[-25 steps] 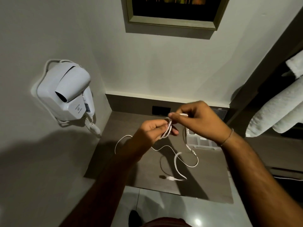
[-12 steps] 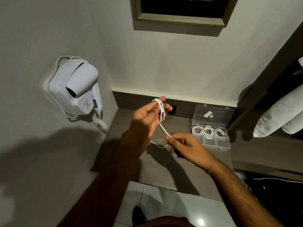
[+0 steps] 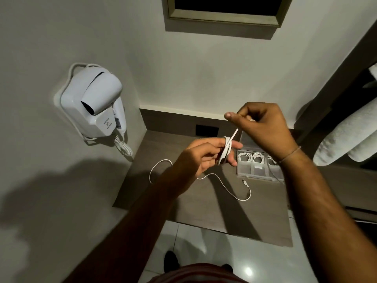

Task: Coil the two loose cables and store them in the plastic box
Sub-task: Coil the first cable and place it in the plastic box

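Observation:
A white cable (image 3: 226,150) is wound in several loops around the fingers of my left hand (image 3: 204,155), held over the brown shelf. My right hand (image 3: 263,127), higher and to the right, pinches the free end of that same cable and holds it taut above the coil. A second white cable (image 3: 228,188) lies loose on the shelf below my hands, its plug near the box. The clear plastic box (image 3: 257,168) stands open at the right of the shelf with coiled white cables in its compartments; my right wrist hides part of it.
A white wall-mounted hair dryer (image 3: 95,107) with a curly cord hangs on the left wall. Rolled white towels (image 3: 346,137) sit on a dark rack at the right. The brown shelf (image 3: 204,213) ends at a front edge above a tiled floor. A framed picture (image 3: 224,15) hangs above.
My right hand rose from below the left hand to above and right of it, carrying the cable end over the coil. My left hand dropped lower. More loops sit on its fingers.

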Demonstrator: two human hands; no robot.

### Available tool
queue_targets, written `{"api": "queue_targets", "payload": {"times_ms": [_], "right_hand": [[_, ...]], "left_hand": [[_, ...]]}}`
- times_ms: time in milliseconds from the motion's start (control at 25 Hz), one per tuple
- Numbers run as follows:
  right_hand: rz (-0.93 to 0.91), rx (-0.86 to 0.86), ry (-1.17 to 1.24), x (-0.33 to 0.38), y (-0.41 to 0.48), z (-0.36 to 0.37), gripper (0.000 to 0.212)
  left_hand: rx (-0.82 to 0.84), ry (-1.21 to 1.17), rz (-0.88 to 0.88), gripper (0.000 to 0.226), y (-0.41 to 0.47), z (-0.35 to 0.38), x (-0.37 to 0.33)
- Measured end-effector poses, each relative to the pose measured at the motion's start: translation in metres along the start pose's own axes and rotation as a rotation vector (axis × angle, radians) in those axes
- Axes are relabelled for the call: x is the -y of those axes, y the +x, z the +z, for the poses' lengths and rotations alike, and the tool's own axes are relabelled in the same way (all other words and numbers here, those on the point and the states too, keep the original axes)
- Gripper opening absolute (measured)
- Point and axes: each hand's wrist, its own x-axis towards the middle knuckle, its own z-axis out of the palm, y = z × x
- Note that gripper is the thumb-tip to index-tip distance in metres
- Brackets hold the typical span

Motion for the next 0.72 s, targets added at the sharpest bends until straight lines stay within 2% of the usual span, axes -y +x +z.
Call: {"api": "queue_targets", "payload": {"times_ms": [120, 200, 240, 280, 400, 440, 520, 600, 720], "right_hand": [[0.148, -0.012, 0.159, -0.025, -0.018, 0.045, 0.043], [0.332, -0.003, 0.355, -0.036, -0.042, 0.076, 0.037], [0.407, 0.001, 0.377, -0.04, -0.055, 0.087, 0.039], [0.43, 0.039, 0.328, -0.043, -0.068, 0.093, 0.043], [0.309, 0.256, 0.174, -0.043, -0.099, 0.099, 0.06], [0.29, 0.295, 0.161, -0.039, -0.105, 0.094, 0.059], [0.227, 0.301, 0.107, -0.031, -0.103, 0.078, 0.053], [0.118, 0.332, -0.061, -0.017, -0.086, 0.055, 0.049], [-0.027, 0.469, -0.281, 0.013, -0.061, 0.018, 0.037]], "left_hand": [[0.047, -0.166, -0.009, 0.043, -0.002, 0.007, 0.002], [0.006, -0.227, 0.031, 0.039, -0.003, 0.008, 0.003], [-0.03, -0.24, 0.055, 0.037, -0.004, 0.008, 0.002], [-0.081, -0.267, 0.076, 0.036, -0.004, 0.009, 0.001], [-0.368, -0.38, 0.144, 0.029, -0.001, 0.003, -0.002], [-0.476, -0.292, 0.165, 0.027, 0.0, -0.002, -0.003], [-0.604, 0.076, 0.182, 0.027, 0.001, -0.012, -0.003], [-0.573, 0.357, 0.141, 0.027, 0.001, -0.012, 0.001], [-0.459, 0.501, 0.044, 0.024, 0.001, 0.0, 0.015]]}}
